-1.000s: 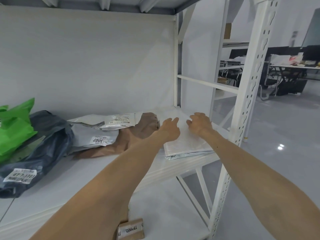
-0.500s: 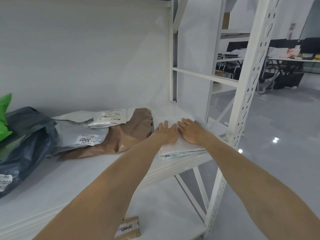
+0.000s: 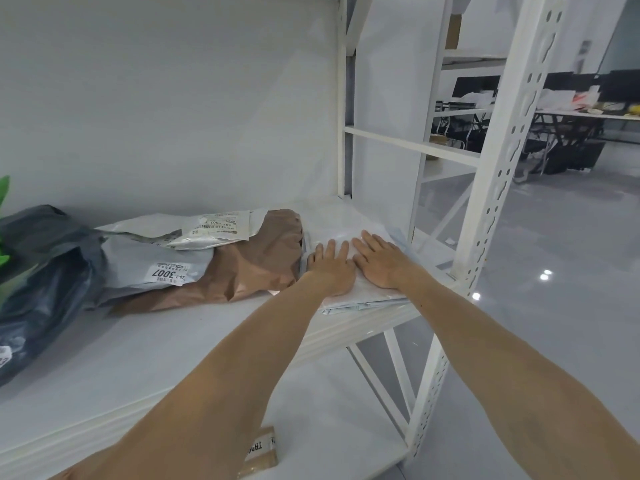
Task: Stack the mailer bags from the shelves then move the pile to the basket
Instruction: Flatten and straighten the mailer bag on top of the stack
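Note:
A flat pile of white mailer bags [image 3: 341, 225] lies at the right end of the white shelf [image 3: 145, 351]. My left hand [image 3: 330, 268] and my right hand [image 3: 377, 259] rest side by side on top of it, palms down, fingers spread, holding nothing. Left of the pile lie a brown mailer bag [image 3: 256, 265], a grey bag labelled 3007 [image 3: 152, 265], a silver bag with a label [image 3: 211, 230] and a dark grey bag [image 3: 41, 271]. A green bag [image 3: 3, 195] shows at the left edge. No basket is in view.
The white perforated shelf upright [image 3: 491, 188] stands just right of the pile. A cardboard box [image 3: 259, 452] sits on the lower shelf under my left arm. Tables and dark chairs [image 3: 568, 133] stand far off at the right across a glossy grey floor.
Both hands went from hovering with curled fingers over the white pile to lying flat on it, close together. The view shifted right, so the green bag is nearly out of frame.

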